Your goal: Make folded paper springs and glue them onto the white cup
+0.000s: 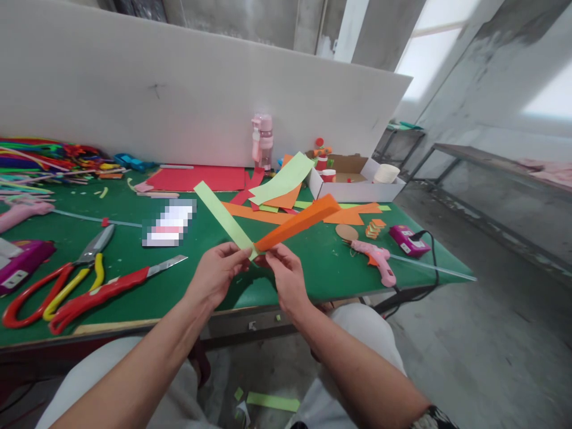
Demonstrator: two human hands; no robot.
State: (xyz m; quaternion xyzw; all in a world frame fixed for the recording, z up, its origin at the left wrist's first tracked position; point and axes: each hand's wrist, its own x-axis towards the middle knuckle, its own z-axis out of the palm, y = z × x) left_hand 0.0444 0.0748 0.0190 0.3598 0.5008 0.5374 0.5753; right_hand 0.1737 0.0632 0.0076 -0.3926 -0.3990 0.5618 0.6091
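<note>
Two paper strips meet at one end between my fingers, above the front of the green table. The light green paper strip (223, 213) slants up to the left from the joint, and my left hand (220, 269) pinches its lower end. An orange paper strip (299, 224) rises to the right, its lower end pinched by my right hand (286, 274). The overlap of the strips is partly hidden by my fingertips. Right of my right hand lies a pink glue gun (379, 257). Nearest my left hand is a red-handled knife (116, 291).
Red-and-yellow-handled shears (75, 277) lie at left, a blurred-out phone (170, 223) behind. Red sheets (196, 179), a pink bottle (263, 143) and a white box (357, 189) stand farther back. A purple power block (409, 239) with a black cord sits at right. Paper scraps (273, 401) lie on the floor.
</note>
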